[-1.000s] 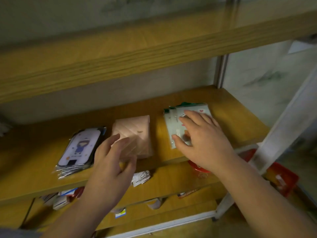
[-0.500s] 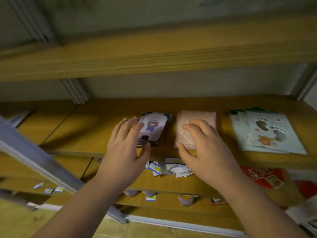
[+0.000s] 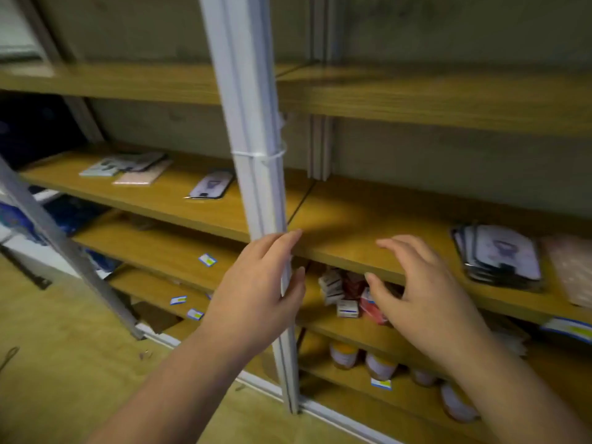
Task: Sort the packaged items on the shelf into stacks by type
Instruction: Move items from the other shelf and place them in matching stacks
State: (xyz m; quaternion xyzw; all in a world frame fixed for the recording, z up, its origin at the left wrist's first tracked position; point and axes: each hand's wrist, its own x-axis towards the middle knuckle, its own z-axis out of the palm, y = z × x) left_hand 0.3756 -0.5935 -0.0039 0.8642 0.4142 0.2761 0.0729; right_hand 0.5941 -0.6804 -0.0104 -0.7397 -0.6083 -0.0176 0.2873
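Both hands have come off the stacks and the view has swung left, so the cartoon stack and the pink stack now lie at the far right of the middle shelf. My left hand hangs in front of the white post, fingers straight and close against it, holding nothing; whether they touch it I cannot tell. My right hand hovers over the shelf's near edge with fingers spread and loosely bent, its grip empty too. I judge those two stacks settled and the work moving to the loose items further left: a cartoon pack lying alone, and a pink pack just beside some pale packs that overlap. These are thin, flat, glossy sleeves with rounded corners, likely slippery on the smooth wood-grain board. Small boxes crowd the shelf below.
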